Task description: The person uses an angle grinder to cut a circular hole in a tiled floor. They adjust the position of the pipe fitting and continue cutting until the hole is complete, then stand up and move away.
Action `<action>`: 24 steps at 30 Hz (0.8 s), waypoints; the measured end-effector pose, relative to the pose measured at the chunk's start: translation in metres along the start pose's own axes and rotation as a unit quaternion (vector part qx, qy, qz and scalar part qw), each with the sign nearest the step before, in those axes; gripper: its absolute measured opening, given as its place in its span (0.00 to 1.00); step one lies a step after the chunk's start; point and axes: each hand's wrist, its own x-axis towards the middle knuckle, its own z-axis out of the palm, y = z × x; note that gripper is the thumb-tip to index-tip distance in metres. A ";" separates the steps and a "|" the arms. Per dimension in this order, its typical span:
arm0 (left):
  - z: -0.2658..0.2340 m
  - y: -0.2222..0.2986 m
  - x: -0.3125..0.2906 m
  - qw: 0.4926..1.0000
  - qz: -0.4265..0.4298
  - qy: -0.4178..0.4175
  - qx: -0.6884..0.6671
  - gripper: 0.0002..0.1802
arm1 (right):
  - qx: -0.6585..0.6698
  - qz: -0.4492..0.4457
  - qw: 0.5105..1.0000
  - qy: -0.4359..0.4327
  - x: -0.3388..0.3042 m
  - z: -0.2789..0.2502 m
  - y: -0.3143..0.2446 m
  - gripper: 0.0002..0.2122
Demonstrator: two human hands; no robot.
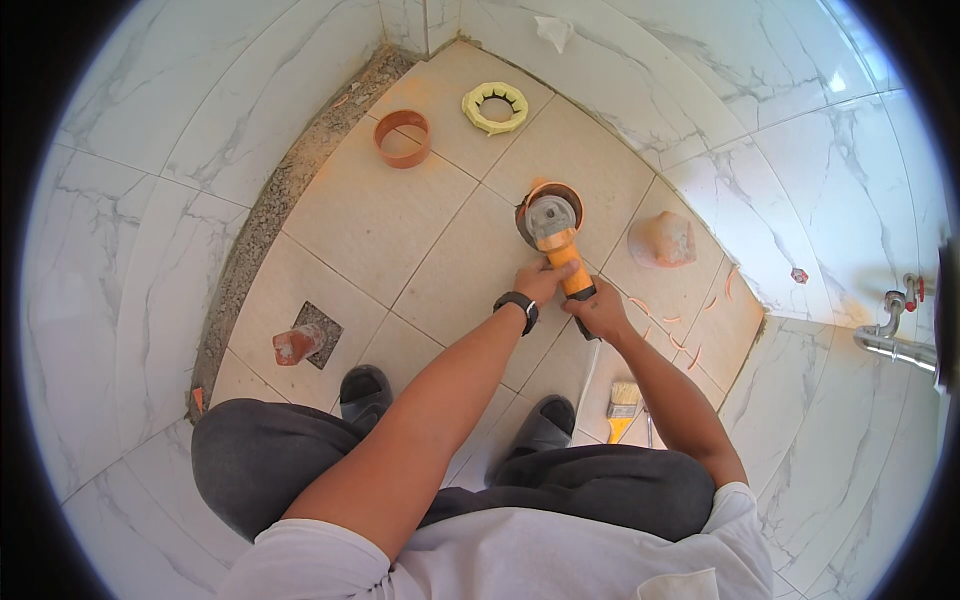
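Both of my hands are on an orange angle grinder with a grey head. My left hand, with a dark watch at the wrist, is wrapped round the middle of its body. My right hand grips the dark rear end. The grinder's head and disc guard lie over the mouth of an orange pipe set in the tiled floor. The guard covers part of the pipe's rim, and I cannot tell whether the disc touches it.
An orange pipe ring and a pale yellow notched ring lie beyond. Left, a pipe stub stands by a square cutout. Right are a dusty orange fitting, curved orange offcuts, a paintbrush and wall-mounted metal pipework.
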 end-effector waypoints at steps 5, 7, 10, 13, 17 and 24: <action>-0.003 0.004 -0.005 0.999 0.006 -0.051 0.002 0.39 | -0.022 -0.004 0.999 0.035 -0.009 0.001 -0.001 0.23; -0.001 0.005 -0.006 0.999 -0.002 -0.047 0.008 0.39 | -0.029 -0.008 0.999 0.038 -0.009 0.000 -0.002 0.23; -0.001 0.004 -0.004 0.999 0.001 -0.042 0.006 0.39 | -0.032 -0.015 0.999 0.039 -0.007 -0.001 -0.003 0.23; -0.002 0.001 0.001 0.999 0.013 -0.034 -0.004 0.38 | -0.022 -0.015 0.999 0.044 -0.005 0.001 -0.006 0.23; -0.001 -0.003 0.006 0.999 0.007 -0.033 -0.016 0.36 | -0.017 -0.001 0.999 0.033 -0.006 0.001 -0.009 0.23; 0.000 -0.006 0.003 0.999 0.004 -0.029 -0.021 0.35 | -0.016 0.001 1.000 0.016 -0.006 0.003 -0.005 0.22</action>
